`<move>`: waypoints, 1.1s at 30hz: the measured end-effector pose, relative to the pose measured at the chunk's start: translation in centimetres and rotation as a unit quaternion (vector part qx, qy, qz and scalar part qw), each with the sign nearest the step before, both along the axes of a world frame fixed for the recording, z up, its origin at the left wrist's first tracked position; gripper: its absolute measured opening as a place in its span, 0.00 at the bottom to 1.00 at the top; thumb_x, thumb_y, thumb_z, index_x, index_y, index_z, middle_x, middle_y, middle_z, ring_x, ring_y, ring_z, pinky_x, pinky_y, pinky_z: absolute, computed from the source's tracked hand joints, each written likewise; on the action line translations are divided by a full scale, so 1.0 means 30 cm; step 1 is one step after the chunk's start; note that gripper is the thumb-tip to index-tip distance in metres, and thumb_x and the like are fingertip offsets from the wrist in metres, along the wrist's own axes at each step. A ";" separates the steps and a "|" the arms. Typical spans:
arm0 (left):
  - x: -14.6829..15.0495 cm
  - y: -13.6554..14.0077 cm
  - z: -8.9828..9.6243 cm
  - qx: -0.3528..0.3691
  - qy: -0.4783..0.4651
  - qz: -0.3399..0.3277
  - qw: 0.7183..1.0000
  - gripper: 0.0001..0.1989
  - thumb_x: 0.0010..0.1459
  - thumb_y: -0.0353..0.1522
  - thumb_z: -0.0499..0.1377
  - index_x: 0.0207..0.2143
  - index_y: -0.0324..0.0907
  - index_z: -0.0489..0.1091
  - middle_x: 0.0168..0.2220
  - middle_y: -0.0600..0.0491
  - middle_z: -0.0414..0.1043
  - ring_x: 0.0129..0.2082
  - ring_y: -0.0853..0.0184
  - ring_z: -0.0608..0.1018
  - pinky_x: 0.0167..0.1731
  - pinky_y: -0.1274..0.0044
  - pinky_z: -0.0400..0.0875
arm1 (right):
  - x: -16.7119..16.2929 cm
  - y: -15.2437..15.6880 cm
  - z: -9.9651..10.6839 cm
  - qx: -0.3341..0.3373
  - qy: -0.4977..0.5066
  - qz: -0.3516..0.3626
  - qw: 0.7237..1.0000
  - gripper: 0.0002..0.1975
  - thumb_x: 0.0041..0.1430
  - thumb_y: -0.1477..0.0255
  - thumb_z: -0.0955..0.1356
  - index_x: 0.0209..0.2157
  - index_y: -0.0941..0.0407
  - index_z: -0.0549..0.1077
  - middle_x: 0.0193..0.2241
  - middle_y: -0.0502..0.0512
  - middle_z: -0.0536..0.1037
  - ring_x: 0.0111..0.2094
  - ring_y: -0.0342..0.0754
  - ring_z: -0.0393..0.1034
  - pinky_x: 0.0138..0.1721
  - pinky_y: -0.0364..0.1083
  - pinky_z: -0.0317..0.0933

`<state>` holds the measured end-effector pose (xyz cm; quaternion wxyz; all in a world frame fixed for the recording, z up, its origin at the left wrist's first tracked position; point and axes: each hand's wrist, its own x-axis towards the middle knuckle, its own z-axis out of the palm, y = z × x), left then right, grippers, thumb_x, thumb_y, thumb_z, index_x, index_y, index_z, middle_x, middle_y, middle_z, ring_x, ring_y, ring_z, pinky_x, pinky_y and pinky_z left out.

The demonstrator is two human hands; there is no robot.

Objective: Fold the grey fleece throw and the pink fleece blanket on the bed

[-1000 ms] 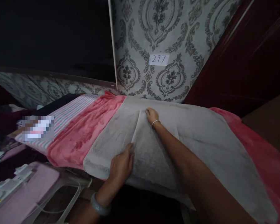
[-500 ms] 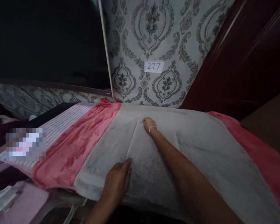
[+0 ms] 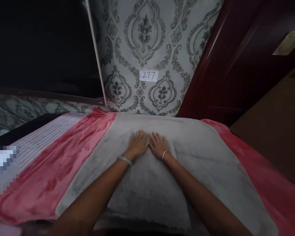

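A grey plush cloth [image 3: 199, 147] lies spread over a pink blanket [image 3: 54, 170], with a folded part of it in the middle. Both palms rest flat on this grey fabric, side by side near its far half. My left hand [image 3: 138, 144] has its fingers stretched forward and a bracelet at the wrist. Close beside it, my right hand [image 3: 158, 144] also lies flat with fingers spread, the thumbs almost touching. Neither hand grips anything.
A striped cloth [image 3: 46, 132] lies left of the pink blanket. Behind stands a patterned wall [image 3: 147, 98] bearing a paper label [image 3: 148, 75] marked 277. A large dark screen [image 3: 39, 49] is at upper left, and a dark red door [image 3: 226, 72] at right.
My left hand has moved forward from the near edge of the cloth to beside the right one. My right hand has opened from a pinch and flattened. The view has shifted right.
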<state>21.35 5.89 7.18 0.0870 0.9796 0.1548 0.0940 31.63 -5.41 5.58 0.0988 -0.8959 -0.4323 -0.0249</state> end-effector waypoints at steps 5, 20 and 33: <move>0.009 0.028 -0.101 0.037 -0.010 0.026 0.999 0.31 0.70 0.46 0.46 0.68 0.40 0.61 0.71 0.40 0.56 0.73 0.51 0.56 0.70 0.54 0.49 | -0.017 -0.039 -0.052 -0.019 0.020 -0.013 1.000 0.29 0.73 0.61 0.55 0.72 0.49 0.56 0.74 0.54 0.50 0.74 0.56 0.40 0.70 0.61 0.38; -0.011 0.188 -0.097 -0.169 -0.023 -0.026 0.985 0.31 0.68 0.42 0.50 0.70 0.44 0.59 0.74 0.46 0.49 0.75 0.58 0.48 0.72 0.57 0.40 | 0.081 -0.129 -0.048 0.116 0.084 -0.214 0.966 0.29 0.70 0.66 0.61 0.69 0.61 0.62 0.70 0.65 0.60 0.69 0.58 0.54 0.66 0.55 0.51; -0.020 0.237 -0.119 -0.236 -0.079 -0.047 0.967 0.31 0.66 0.45 0.51 0.66 0.42 0.66 0.73 0.48 0.52 0.75 0.58 0.47 0.72 0.60 0.44 | 0.212 -0.135 -0.044 0.141 0.127 -0.259 0.947 0.22 0.70 0.65 0.62 0.60 0.57 0.74 0.51 0.64 0.80 0.51 0.53 0.75 0.50 0.47 0.65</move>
